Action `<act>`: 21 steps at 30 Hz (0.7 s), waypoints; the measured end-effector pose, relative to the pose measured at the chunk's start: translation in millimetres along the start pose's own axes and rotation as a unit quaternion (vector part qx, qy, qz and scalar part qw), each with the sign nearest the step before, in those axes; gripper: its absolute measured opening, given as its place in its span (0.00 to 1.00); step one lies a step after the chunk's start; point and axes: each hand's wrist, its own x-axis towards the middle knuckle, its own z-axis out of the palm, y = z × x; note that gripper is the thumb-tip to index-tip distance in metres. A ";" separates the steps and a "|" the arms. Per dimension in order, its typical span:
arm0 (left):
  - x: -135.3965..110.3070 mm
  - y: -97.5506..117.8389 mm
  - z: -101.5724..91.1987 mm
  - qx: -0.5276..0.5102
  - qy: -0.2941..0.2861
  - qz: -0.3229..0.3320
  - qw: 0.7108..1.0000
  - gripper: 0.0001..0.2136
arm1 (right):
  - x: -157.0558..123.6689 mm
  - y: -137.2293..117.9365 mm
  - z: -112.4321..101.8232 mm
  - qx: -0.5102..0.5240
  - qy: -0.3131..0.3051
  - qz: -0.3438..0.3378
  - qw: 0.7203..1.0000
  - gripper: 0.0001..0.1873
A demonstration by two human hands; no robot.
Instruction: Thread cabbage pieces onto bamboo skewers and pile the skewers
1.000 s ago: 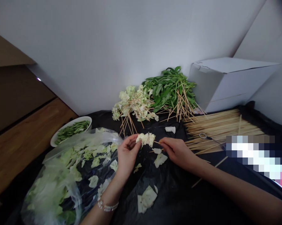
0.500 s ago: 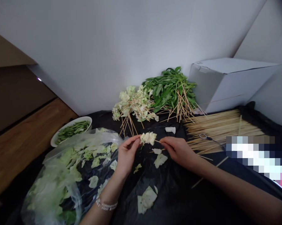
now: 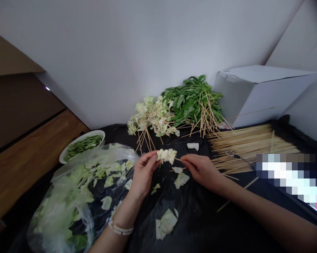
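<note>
Nearest to me, a loose cabbage piece [image 3: 166, 223] lay on the black sheet [image 3: 200, 225], and to its left the clear plastic bag [image 3: 76, 189] sagged open, still heavy with torn cabbage. Just beyond, my left hand [image 3: 143, 174] pinched the near end of the cabbage bunch [image 3: 167, 155] between thumb and fingertips, while my right hand [image 3: 200, 170] was closed in a fingertip grip on the skewer [image 3: 178, 160] that ran through the bunch. The bunch hung in the air between my hands, above a few small scraps [image 3: 181, 180] on the sheet. Further left stood the white bowl [image 3: 64, 155] of cut green stalks, and to the right lay the spread of bare sticks [image 3: 248, 146]. Against the wall, the finished cabbage skewers [image 3: 150, 119] were heaped beside the leafy green skewers [image 3: 192, 100], with the white box [image 3: 261, 91] behind them. By my reckoning I was somewhere in the middle: two good heaps were done and this stick looked nearly full, but the full bag and the many bare sticks meant plenty remained. Against a second earlier, little had changed: both grips were the same, the bunch looked pressed slightly tighter along the stick, and my view had drifted a touch.
</note>
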 end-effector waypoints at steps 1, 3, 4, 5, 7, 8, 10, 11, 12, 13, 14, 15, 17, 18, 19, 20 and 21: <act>0.2 0.1 -0.3 0.001 -0.002 -0.001 1.000 0.11 | 0.0 -0.1 0.1 0.004 0.000 -0.001 1.000 0.12; 0.7 0.0 -0.8 0.004 -0.003 -0.006 1.000 0.11 | 0.1 -0.5 0.8 0.014 0.002 -0.002 1.000 0.11; 0.9 -0.3 -1.0 0.005 -0.005 -0.008 1.000 0.11 | 0.2 -0.7 1.2 0.020 0.003 -0.002 1.000 0.11; 1.0 -0.7 -1.0 0.007 -0.006 -0.010 1.000 0.11 | 0.4 -1.0 1.8 0.025 0.005 -0.002 1.000 0.11; 0.8 -2.3 -0.9 0.013 -0.011 -0.013 1.000 0.11 | 0.6 -1.9 2.9 0.035 0.011 -0.004 0.999 0.11; 0.4 -3.4 -0.9 0.017 -0.011 -0.011 1.000 0.11 | 0.7 -2.4 3.3 0.039 0.013 -0.005 0.999 0.11; -0.7 -5.9 -0.7 0.032 -0.008 0.003 0.999 0.11 | 0.8 -3.7 3.8 0.043 0.014 -0.003 0.999 0.11; -1.4 -7.0 -0.7 0.043 -0.006 0.012 0.999 0.11 | 0.7 -4.4 3.7 0.045 0.014 -0.001 0.999 0.11; -2.1 -7.9 -0.6 0.058 -0.005 0.023 0.998 0.11 | 0.7 -5.2 3.5 0.047 0.013 0.000 0.999 0.11; -2.7 -8.5 -0.6 0.074 -0.005 0.033 0.997 0.11 | 0.8 -5.9 3.1 0.049 0.011 0.001 0.999 0.11; -3.3 -8.9 -0.5 0.090 -0.005 0.043 0.995 0.11 | 0.8 -6.7 2.6 0.051 0.010 0.002 0.999 0.11; -3.7 -9.0 -0.4 0.104 -0.006 0.049 0.993 0.11 | 1.0 -7.3 2.1 0.053 0.008 0.002 0.999 0.11; -4.3 -8.8 0.0 0.122 -0.006 0.057 0.991 0.11 | 1.4 -8.4 1.2 0.056 0.002 0.004 0.998 0.10; -4.5 -8.7 0.2 0.129 -0.006 0.058 0.990 0.11 | 1.8 -8.9 0.8 0.059 0.001 0.007 0.998 0.10; -4.5 -8.7 0.4 0.134 -0.005 0.056 0.989 0.11 | 2.1 -9.3 0.5 0.062 -0.001 0.011 0.998 0.10; -4.6 -8.7 0.5 0.139 -0.004 0.055 0.989 0.11 | 2.5 -9.7 0.2 0.065 -0.004 0.015 0.998 0.10; -4.6 -8.9 0.6 0.144 -0.003 0.054 0.988 0.11 | 3.0 -10.2 -0.2 0.068 -0.007 0.019 0.997 0.11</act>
